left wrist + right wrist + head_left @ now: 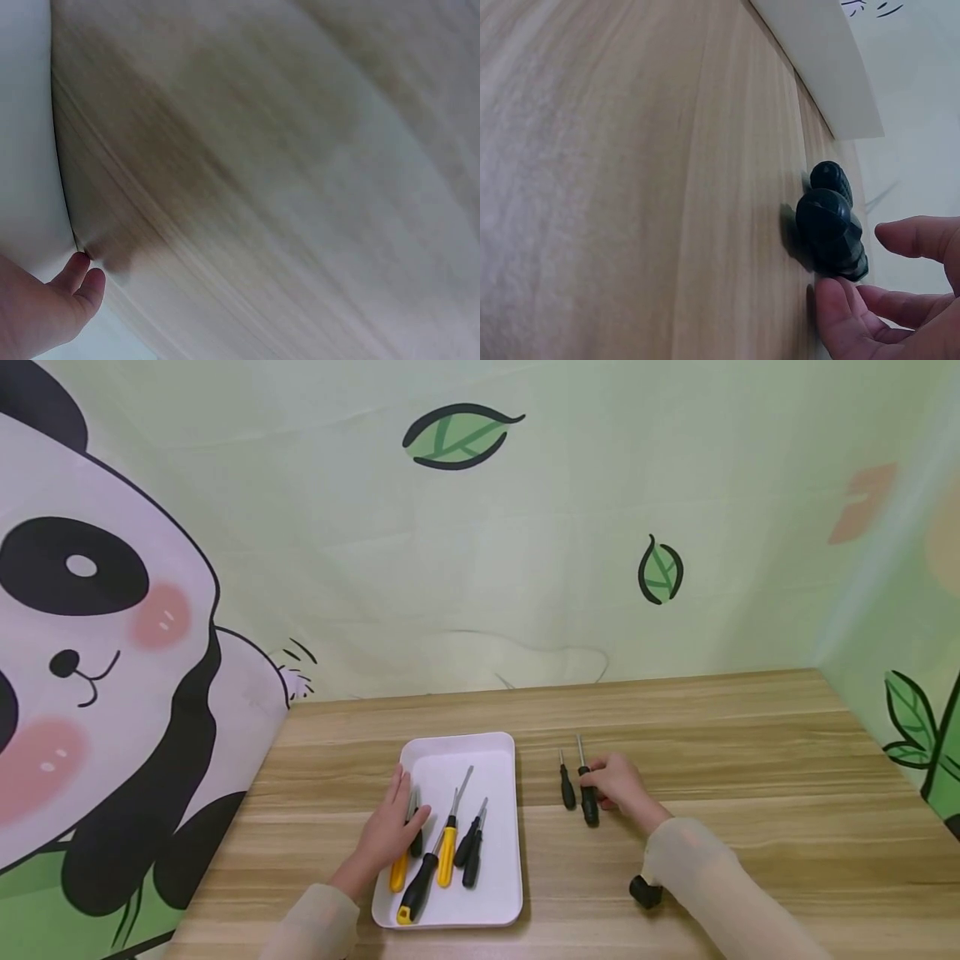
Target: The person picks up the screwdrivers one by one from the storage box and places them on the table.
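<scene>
A white tray [501,893] holds several screwdrivers, among them a yellow-handled one [447,856], a black one with a yellow end [420,887] and a small black one [472,864]. My left hand [388,828] rests on the tray's left rim with fingers fairly straight, partly covering tools there. My right hand [618,781] is at a larger black screwdriver [589,802] on the table. The right wrist view shows a gap between the thumb and that black handle [826,225], with other fingertips low beside it. A smaller black screwdriver [567,789] lies just left of it.
The wood-grain table [735,743] meets a pale green printed backdrop [540,568] at its back edge. A large panda figure [112,652] is printed at left. A small black object [645,892] shows beneath the right sleeve [697,852].
</scene>
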### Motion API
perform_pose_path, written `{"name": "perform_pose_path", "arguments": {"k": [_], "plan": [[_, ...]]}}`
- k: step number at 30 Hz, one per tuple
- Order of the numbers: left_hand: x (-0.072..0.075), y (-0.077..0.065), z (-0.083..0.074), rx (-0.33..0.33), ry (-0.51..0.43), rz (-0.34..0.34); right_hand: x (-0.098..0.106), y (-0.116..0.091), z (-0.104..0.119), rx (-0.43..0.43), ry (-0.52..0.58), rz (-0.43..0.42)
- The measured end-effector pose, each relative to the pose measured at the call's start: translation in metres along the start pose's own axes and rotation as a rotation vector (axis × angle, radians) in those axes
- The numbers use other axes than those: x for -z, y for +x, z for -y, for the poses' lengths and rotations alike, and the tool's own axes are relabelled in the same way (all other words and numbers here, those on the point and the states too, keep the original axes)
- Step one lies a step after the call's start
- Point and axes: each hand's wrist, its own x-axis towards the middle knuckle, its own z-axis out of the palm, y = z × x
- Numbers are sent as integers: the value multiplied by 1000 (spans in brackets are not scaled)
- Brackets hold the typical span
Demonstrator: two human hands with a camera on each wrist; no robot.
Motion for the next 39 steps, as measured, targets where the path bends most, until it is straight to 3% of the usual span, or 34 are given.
{"name": "perform_pose_path", "arguments": {"k": [13,24,39], "plan": [[-1,2,0,-4,-3,-4,8,-6,9,12,42,-15],[0,0,-1,8,-9,7,11,-15,22,39,7,4],[1,1,-1,5,-6,1,0,-32,39,162,19,66]]}}
